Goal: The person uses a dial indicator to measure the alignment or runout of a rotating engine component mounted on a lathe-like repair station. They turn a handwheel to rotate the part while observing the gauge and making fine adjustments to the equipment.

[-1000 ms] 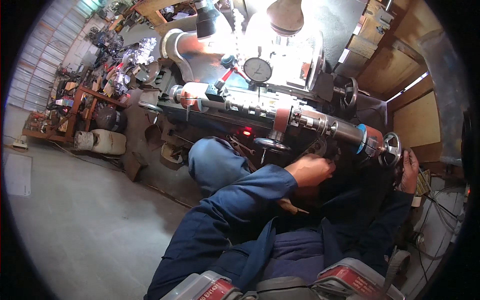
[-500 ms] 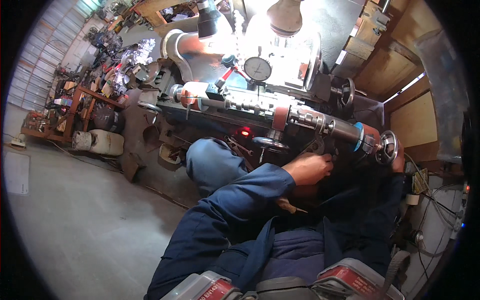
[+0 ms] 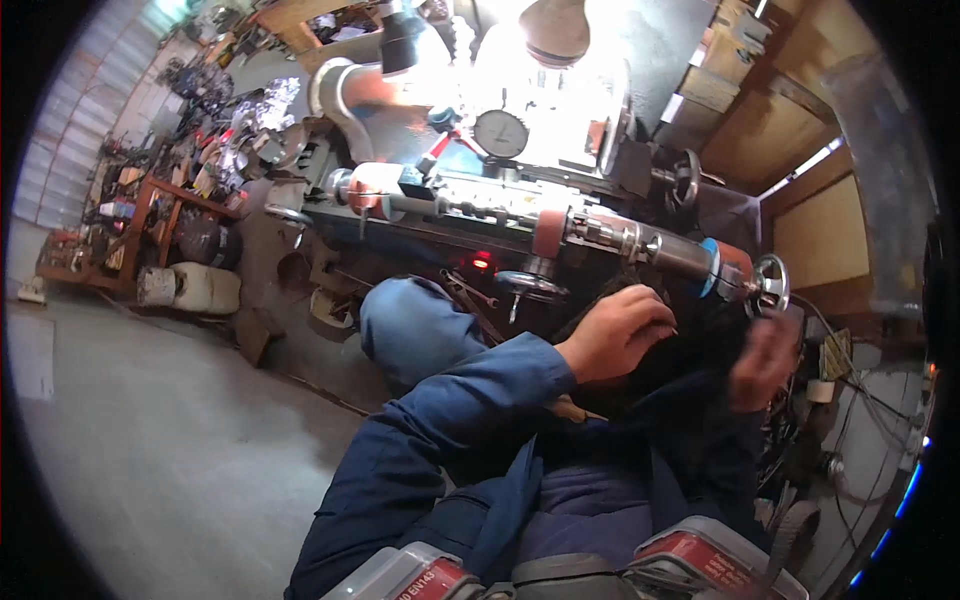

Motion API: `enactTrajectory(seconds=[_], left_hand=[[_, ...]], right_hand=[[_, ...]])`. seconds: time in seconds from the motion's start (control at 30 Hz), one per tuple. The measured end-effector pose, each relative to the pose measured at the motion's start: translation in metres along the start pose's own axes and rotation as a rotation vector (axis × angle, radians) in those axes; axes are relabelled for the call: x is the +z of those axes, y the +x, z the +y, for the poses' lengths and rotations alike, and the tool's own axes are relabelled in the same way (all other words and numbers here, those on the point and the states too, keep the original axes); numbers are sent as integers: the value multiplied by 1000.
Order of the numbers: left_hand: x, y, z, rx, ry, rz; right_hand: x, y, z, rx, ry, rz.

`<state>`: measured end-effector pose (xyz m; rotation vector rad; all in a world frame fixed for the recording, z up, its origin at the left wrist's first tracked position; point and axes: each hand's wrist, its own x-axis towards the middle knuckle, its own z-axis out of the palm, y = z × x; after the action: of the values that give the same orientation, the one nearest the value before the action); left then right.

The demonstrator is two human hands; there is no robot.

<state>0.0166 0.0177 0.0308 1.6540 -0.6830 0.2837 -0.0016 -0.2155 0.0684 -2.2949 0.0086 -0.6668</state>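
My left hand point(image 3: 620, 335) hovers in front of the machine, fingers curled together, below the long shiny stepped shaft point(image 3: 480, 203). Something tiny may show at its fingertips, too small to make out. To the right, my right hand point(image 3: 765, 362) is smeared by motion, just below the chrome handwheel point(image 3: 770, 284) at the shaft's right end and apart from it. A round dial gauge point(image 3: 501, 134) on a red-armed holder point(image 3: 440, 148) stands over the shaft. A smaller handwheel point(image 3: 532, 287) sits under the shaft's middle, left of my left hand.
Bright work lamps point(image 3: 555, 32) hang over the machine. Wrenches point(image 3: 470, 288) lie below the shaft near my knee point(image 3: 415, 325). A second handwheel point(image 3: 686, 178) stands behind on the right. Cables point(image 3: 870, 390) run along the right side. Scrap parts point(image 3: 215, 150) and a pale gas cylinder point(image 3: 205, 288) are at left.
My right hand has come off the right-end handwheel and moved down and toward me. My left hand has risen slightly and turned, its fingers curling. The view has shifted a little.
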Motion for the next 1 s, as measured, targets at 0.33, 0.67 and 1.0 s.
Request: enactTrajectory(seconds=[0.33,0.67,1.0], left_hand=[[-39,-6,4,-512,-501,1024],[-97,-5,-25,-898,-675,880],[-118,-20,-42,-829,-785,718]], right_hand=[[57,36,-100,-10,406,-545],[118,114,-130,-140,683,-435],[167,116,-124,-226,516,-434]])
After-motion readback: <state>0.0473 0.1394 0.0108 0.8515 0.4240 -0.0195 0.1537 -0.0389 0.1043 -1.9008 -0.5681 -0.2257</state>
